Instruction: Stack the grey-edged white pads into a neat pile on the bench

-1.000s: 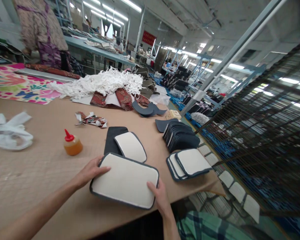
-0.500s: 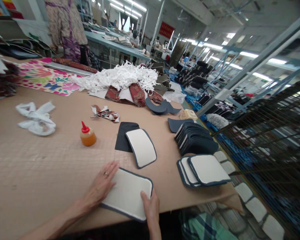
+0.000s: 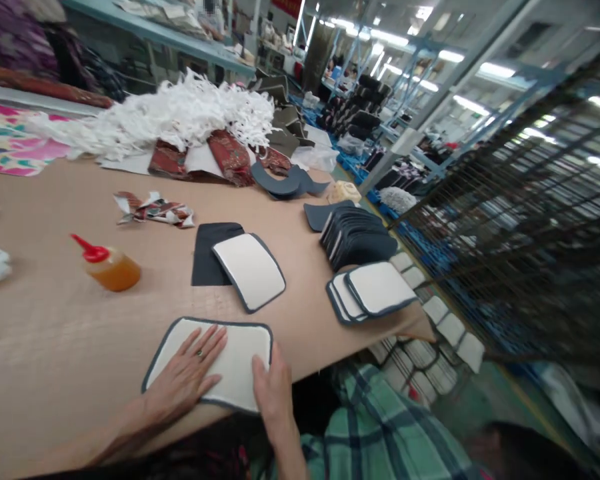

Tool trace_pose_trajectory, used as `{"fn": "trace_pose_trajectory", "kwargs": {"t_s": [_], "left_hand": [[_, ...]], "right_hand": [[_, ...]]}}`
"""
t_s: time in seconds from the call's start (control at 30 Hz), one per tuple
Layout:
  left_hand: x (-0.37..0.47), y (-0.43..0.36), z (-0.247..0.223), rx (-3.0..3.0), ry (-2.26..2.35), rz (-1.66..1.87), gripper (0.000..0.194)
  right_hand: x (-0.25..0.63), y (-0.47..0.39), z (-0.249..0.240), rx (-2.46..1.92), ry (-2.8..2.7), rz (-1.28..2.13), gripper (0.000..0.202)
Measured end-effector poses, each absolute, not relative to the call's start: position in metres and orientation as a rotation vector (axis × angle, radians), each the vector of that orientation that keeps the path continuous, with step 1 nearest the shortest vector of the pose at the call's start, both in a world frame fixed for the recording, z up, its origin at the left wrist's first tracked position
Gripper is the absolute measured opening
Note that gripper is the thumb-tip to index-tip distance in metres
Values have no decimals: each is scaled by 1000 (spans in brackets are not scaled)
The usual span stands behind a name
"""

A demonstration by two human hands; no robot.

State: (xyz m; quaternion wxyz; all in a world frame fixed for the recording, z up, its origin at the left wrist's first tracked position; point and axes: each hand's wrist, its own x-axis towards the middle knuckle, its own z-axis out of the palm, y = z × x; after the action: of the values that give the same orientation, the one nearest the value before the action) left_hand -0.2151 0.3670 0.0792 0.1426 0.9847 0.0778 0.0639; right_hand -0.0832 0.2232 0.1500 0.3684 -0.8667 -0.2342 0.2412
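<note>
Left hand (image 3: 187, 380) and right hand (image 3: 273, 393) press (palms flat) the white pad (image 3: 235, 353).

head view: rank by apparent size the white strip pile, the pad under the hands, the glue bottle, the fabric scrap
1. white strip pile, largest though farthest.
2. white pad with dark edging, under left hand and right hand; nearness inflates it.
3. crumpled patterned fabric scrap and glue bottle: look alike, unranked.
</note>
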Motion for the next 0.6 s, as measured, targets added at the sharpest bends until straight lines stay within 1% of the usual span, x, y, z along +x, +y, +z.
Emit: {"fn": "trace_pose_trajectory", "kwargs": {"t_s": [0.07, 0.1, 0.2, 0.37, 0.5, 0.6], "left_hand": [[-210, 379, 69, 2768, 192, 113, 51], [-208, 385, 64, 2750, 264, 145, 47], [-202, 396, 54, 2760, 303, 204, 50], [-201, 395, 57, 2843, 281, 303, 50], [-193, 375, 68, 2923, 242, 384, 51], [-178, 353, 77, 2958, 14, 198, 58]], "right_hand": [[-68, 209, 136, -2208, -483, 632, 36], [-62, 202, 128, -2213, -448, 639, 34], [-54, 191, 111, -2239, -370, 641, 32], [-56, 193, 103, -2262, -359, 607, 36], [-56, 190, 104, -2241, -402, 562, 35], [-57, 189, 102, -2210, -453, 550, 37]]}}
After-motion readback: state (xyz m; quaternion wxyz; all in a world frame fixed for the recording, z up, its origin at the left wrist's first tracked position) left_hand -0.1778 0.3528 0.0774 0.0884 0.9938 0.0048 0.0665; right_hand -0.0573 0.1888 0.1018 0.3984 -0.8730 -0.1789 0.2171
